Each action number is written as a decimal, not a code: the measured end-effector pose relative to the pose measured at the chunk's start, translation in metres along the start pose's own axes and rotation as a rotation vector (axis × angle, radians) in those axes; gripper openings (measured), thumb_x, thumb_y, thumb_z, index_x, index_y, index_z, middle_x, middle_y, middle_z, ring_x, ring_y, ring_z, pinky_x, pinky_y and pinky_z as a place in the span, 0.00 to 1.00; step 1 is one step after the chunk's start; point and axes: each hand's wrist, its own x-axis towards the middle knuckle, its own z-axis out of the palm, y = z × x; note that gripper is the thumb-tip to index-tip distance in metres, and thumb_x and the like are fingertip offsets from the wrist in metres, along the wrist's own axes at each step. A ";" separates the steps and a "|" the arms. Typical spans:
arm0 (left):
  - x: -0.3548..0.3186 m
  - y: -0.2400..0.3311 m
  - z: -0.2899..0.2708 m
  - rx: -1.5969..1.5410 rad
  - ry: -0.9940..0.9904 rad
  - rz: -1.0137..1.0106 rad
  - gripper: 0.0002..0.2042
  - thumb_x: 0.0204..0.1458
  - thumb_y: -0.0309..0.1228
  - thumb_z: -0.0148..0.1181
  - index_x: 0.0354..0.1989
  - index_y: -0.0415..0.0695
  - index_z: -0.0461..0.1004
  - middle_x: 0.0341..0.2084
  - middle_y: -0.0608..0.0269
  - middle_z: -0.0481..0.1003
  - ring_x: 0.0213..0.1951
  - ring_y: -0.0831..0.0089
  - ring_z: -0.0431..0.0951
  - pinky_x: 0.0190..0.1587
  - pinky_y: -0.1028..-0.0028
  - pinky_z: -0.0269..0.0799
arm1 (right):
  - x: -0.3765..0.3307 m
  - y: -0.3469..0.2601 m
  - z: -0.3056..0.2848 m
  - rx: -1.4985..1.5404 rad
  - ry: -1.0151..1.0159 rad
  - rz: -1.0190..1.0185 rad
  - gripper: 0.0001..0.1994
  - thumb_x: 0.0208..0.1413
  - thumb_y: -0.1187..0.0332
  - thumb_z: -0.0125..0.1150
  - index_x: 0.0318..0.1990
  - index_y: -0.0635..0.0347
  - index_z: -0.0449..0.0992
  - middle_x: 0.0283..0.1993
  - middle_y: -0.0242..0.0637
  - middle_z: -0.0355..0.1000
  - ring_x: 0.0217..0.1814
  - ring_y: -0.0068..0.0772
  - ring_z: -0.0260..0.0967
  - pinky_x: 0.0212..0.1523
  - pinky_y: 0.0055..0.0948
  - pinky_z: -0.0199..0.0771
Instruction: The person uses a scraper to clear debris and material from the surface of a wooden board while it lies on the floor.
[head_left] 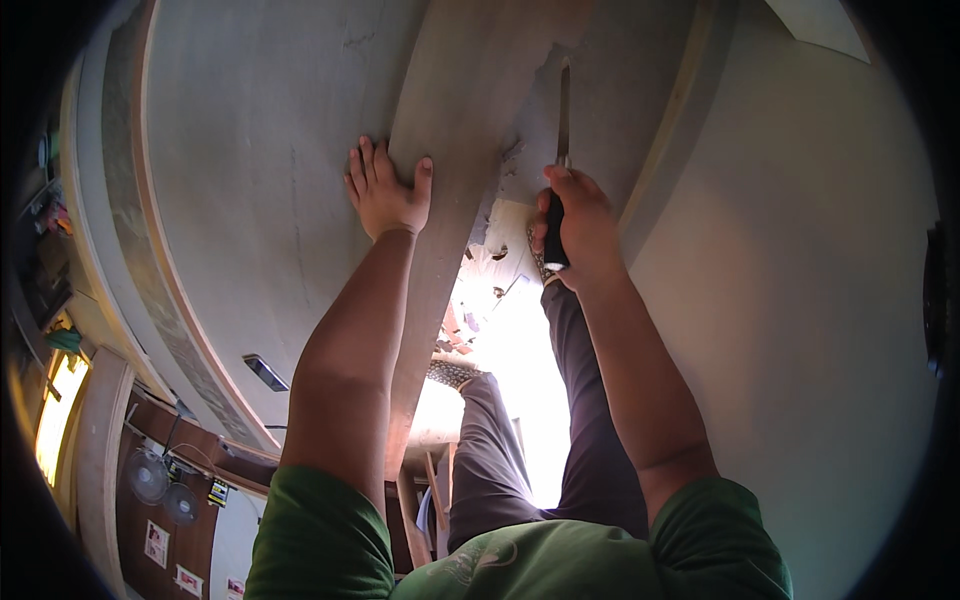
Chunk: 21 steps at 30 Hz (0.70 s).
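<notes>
My left hand (388, 202) lies with fingers spread flat against a grey panel (240, 180), close beside a long brownish strip (440, 130). In my right hand (585, 225) is a black-handled tool with a long narrow metal blade (564, 110), my fingers wrapped round its handle. The blade points away from me, its tip near a ragged edge where the strip's thin surface layer looks torn off. Whether the tip touches the surface I cannot tell. Small dark flakes (512, 150) hang at the torn edge.
Torn scraps (455, 335) lie near my feet in bright glare. A pale wall (790, 300) rises on the right, past a wooden trim strip (675, 110). A dark rectangular fitting or object (264, 372) is on the panel's lower left. Two round fans (165, 485) show at the lower left.
</notes>
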 end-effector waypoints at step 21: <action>0.001 0.001 -0.003 -0.013 -0.058 -0.031 0.39 0.52 0.61 0.50 0.67 0.46 0.59 0.72 0.59 0.52 0.73 0.59 0.46 0.73 0.54 0.37 | 0.047 -0.012 0.055 -0.187 0.008 0.080 0.08 0.60 0.64 0.47 0.39 0.60 0.63 0.27 0.37 0.64 0.20 0.32 0.64 0.19 0.36 0.69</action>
